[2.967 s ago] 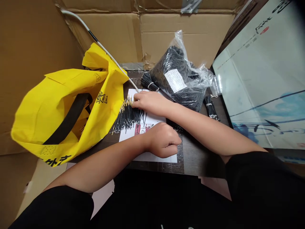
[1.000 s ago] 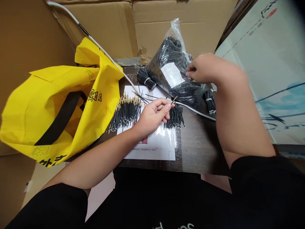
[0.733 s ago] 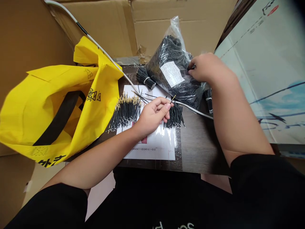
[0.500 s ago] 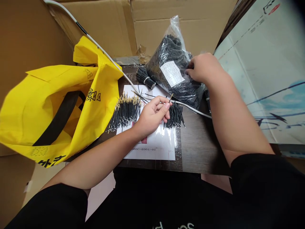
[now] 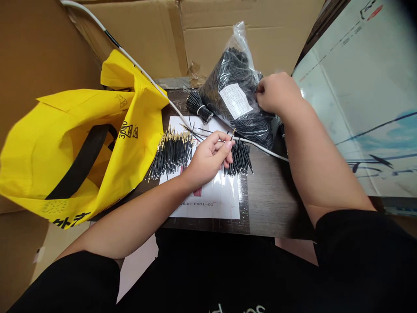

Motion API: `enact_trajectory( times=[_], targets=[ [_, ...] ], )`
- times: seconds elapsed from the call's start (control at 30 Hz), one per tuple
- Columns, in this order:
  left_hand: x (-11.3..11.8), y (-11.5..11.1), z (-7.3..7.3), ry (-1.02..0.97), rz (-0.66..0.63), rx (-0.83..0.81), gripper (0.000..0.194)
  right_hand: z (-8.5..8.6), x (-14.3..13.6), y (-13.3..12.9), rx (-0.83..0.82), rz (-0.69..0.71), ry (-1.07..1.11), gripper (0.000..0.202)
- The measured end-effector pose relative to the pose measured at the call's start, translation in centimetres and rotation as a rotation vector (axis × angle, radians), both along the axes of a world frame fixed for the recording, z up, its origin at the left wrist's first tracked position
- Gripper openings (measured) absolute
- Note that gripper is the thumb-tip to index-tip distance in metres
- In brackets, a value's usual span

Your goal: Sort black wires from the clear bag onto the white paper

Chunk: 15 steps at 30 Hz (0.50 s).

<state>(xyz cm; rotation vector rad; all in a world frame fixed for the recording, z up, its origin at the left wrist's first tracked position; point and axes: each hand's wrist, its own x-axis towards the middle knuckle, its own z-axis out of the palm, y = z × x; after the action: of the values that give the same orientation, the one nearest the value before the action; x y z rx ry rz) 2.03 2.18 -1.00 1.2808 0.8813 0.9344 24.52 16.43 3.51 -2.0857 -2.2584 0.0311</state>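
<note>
My left hand [image 5: 210, 157] pinches a short black wire with a gold tip [image 5: 233, 133] between thumb and forefinger. Under and right of it lies a pile of black wires [image 5: 240, 158]; to its left a larger pile with gold ends [image 5: 174, 150] covers part of a printed sheet [image 5: 221, 202]. My right hand [image 5: 276, 93] is closed at the right side of a clear plastic bag full of black pieces [image 5: 239, 65], which bears a white label [image 5: 236, 101]. What its fingertips grip is hidden. A tied wire bundle [image 5: 199, 106] is left of the bag.
An open yellow bag [image 5: 130, 113] with a black strap stands at the left. A white cable [image 5: 146, 76] crosses the dark table [image 5: 273, 195] behind my left hand. Cardboard [image 5: 221, 26] rises at the back, and a pale printed panel [image 5: 368, 108] at the right.
My right hand has shifted very slightly at the side of the plastic bag. My left hand keeps its pinch on the wire, whose tip has tilted a little.
</note>
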Motion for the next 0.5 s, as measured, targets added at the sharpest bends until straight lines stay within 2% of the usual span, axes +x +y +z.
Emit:
enact_trajectory(
  times=[0.13, 0.27, 0.37, 0.43, 0.5],
  targets=[
    [0.0, 0.0, 0.0, -0.004, -0.003, -0.010, 0.010, 1.2, 0.3, -0.2, 0.134, 0.001, 0.015, 0.031],
    [0.0, -0.1, 0.1, 0.001, -0.010, -0.014, 0.008, 3.7, -0.2, -1.3, 0.400, 0.032, 0.124, 0.030],
    [0.0, -0.2, 0.1, -0.002, -0.009, -0.022, 0.007, 5.7, -1.6, -3.1, 0.567, 0.224, 0.290, 0.024],
    [0.1, -0.2, 0.2, -0.017, -0.009, -0.032, 0.007, 6.5, -2.8, -4.6, 0.577, 0.396, 0.375, 0.024],
    [0.0, -0.2, 0.2, -0.028, -0.001, -0.042, 0.006, 6.6, -4.0, -6.3, 0.547, 0.512, 0.420, 0.026]
  ],
)
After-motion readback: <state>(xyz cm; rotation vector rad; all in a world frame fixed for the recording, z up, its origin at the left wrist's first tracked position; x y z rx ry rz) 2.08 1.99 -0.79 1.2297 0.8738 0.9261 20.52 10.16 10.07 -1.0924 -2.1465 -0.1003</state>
